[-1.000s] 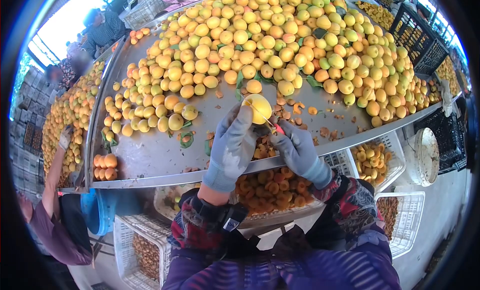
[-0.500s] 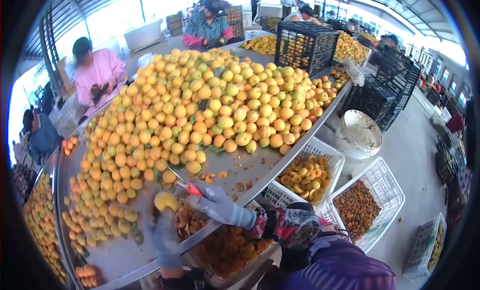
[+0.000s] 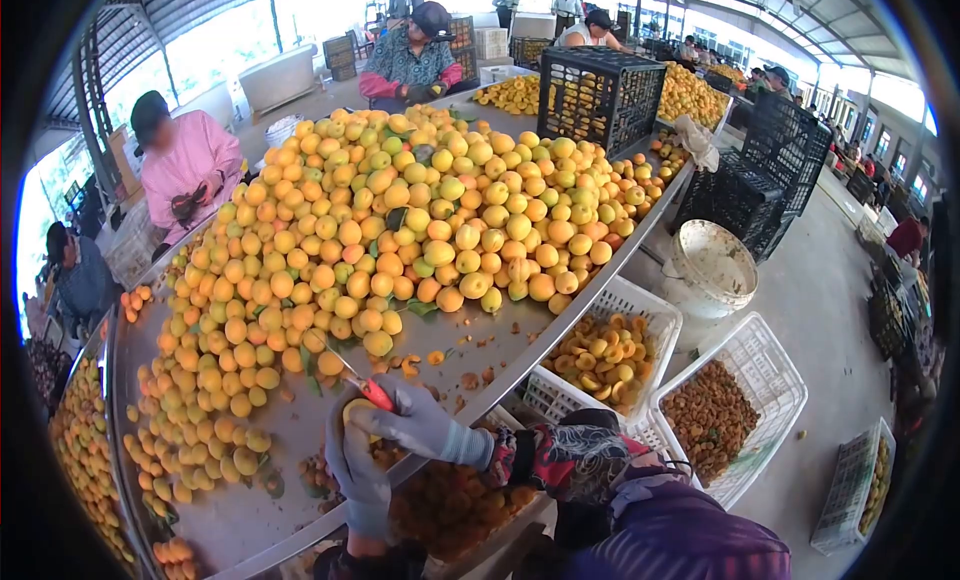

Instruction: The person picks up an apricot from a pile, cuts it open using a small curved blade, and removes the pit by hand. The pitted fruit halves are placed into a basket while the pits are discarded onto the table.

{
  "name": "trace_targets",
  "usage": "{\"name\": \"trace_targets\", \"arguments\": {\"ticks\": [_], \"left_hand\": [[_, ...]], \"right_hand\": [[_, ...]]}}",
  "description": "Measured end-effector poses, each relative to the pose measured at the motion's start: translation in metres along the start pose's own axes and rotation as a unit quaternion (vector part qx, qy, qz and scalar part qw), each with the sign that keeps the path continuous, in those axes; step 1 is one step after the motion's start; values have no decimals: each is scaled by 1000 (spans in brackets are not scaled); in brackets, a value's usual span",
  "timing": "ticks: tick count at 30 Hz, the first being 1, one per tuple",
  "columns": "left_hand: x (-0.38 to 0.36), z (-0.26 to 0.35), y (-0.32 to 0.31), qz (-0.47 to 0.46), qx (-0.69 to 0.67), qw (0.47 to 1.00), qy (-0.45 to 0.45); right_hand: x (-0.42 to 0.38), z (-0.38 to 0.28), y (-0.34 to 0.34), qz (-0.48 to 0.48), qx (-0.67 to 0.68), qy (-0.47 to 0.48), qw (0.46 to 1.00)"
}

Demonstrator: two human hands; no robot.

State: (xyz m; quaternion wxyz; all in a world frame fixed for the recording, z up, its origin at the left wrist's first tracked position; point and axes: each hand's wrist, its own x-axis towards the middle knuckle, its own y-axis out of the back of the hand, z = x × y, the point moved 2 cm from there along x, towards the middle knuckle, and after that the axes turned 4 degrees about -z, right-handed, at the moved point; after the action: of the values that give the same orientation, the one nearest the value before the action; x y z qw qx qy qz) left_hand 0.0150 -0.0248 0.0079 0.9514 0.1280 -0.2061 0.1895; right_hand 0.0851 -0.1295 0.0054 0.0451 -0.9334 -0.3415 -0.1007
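Note:
My right hand (image 3: 420,418), in a grey glove, is closed round a red-handled knife (image 3: 376,393) whose thin blade points up and left. Just below and left of it, my gloved left hand (image 3: 356,468) is wrapped round a yellow apricot (image 3: 358,412), which is mostly hidden by the fingers. Both hands meet over the near edge of the metal table (image 3: 480,365). Beyond them lies a large heap of orange and yellow apricots (image 3: 400,210). Small brown pieces lie on the metal near the hands.
Right of the table stand a white crate of apricot halves (image 3: 605,365), a white crate of brown pits (image 3: 710,420) and a white bucket (image 3: 712,270). A black crate (image 3: 600,98) sits on the table's far part. Co-workers stand around, one in pink (image 3: 190,160).
My left hand has moved up and right with the apricot and now meets my right hand at the knife. The view has shifted slightly.

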Motion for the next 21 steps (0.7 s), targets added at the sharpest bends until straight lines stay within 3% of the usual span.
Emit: {"name": "trace_targets", "arguments": {"ticks": [2, 3, 4, 5, 6, 7, 8, 9, 10, 12, 14, 16, 21], "left_hand": [[-3, -11, -4, 23, -60, 996, 55], [-2, -8, -5, 32, -150, 979, 132], [-5, -9, -4, 40, -168, 975, 140], [-5, 0, -3, 36, -125, 984, 125], [-6, -7, 2, -8, -4, 1000, 21], [-7, -6, 2, -13, 85, 996, -17], [-6, -1, 3, 40, -182, 966, 179], [-3, 6, 0, 97, -438, 829, 334], [-3, -1, 7, 106, -434, 829, 337], [0, -12, 13, -111, -557, 788, 238], [-1, -19, 11, -108, -595, 767, 213], [-1, -4, 12, -62, -570, 773, 270], [-5, -13, 21, -99, -542, 809, 203]], "right_hand": [[-2, 7, 2, 14, -82, 29, 996], [-1, 14, 4, 9, -136, 54, 989], [-2, 10, 3, 0, -112, 61, 992], [0, 8, 4, -11, -85, 64, 994], [2, 15, 5, 4, -96, 91, 991], [4, 22, 5, 23, -112, 119, 986], [4, 24, 2, 0, -64, 121, 991], [6, 16, 3, -16, -26, 132, 991], [5, 2, 6, -22, -19, 127, 991], [3, -14, 12, -81, 179, -119, 973], [5, -9, 16, -76, 203, -121, 969], [6, 0, 21, -66, 226, -124, 964], [1, 11, 31, -68, 250, -156, 953]]}}
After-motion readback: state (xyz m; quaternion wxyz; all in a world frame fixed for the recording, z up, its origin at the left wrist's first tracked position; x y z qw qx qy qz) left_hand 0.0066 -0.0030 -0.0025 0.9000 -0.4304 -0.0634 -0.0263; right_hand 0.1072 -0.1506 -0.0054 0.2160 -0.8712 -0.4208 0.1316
